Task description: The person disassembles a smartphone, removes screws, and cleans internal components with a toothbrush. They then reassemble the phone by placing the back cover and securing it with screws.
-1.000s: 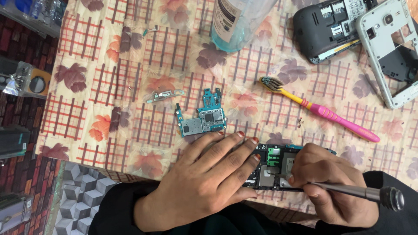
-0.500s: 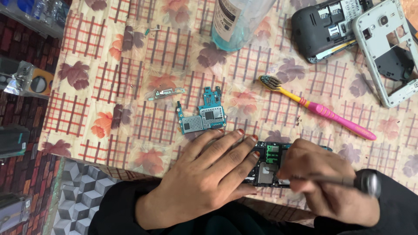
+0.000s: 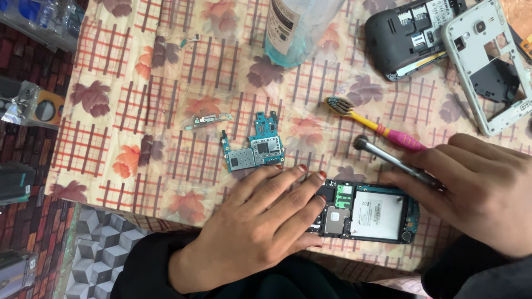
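An opened phone (image 3: 370, 213) with its back off lies near the table's front edge, its inner parts and white panel showing. My left hand (image 3: 260, 227) lies flat on the cloth, fingertips pressing the phone's left end. My right hand (image 3: 476, 188) is to the right of the phone, shut on a metal screwdriver (image 3: 390, 159) whose rounded end points up and left, above the phone. A blue circuit board (image 3: 254, 150) rests just beyond my left fingers.
A pink and yellow toothbrush (image 3: 377, 127) lies behind the phone. A clear bottle (image 3: 293, 27) stands at the back. A dark phone body (image 3: 407, 36) and a white phone frame (image 3: 493, 61) lie back right. A small metal strip (image 3: 208, 120) lies left of the board.
My right hand has lifted off the phone and swung the screwdriver round, so its rounded end points up-left. The phone is now uncovered. My left hand has stayed put.
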